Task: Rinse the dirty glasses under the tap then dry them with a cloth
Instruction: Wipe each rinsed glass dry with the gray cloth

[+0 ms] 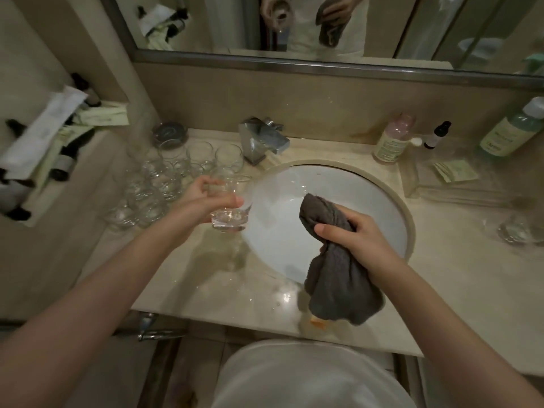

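I have my left hand [203, 198] curled round a clear glass [231, 210] at the sink's [323, 184] left rim, clear of the clustered glasses [164, 178] on the worktop [459, 278], while my right hand's [356, 234] fingers clamp the bunched grey cloth [335, 260] over the basin, presumably ready for drying.

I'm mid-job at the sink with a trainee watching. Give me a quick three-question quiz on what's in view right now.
1. True or false: water is running from the tap.
2. What does the right hand hold? A) a bottle B) a grey cloth C) nothing
3. On which side of the basin does the cluster of glasses stand?

Key
1. False: no stream shows.
2. B: it grips the bunched cloth over the basin, while the left hand holds a clear glass at the basin's left rim.
3. The left side, on the counter.
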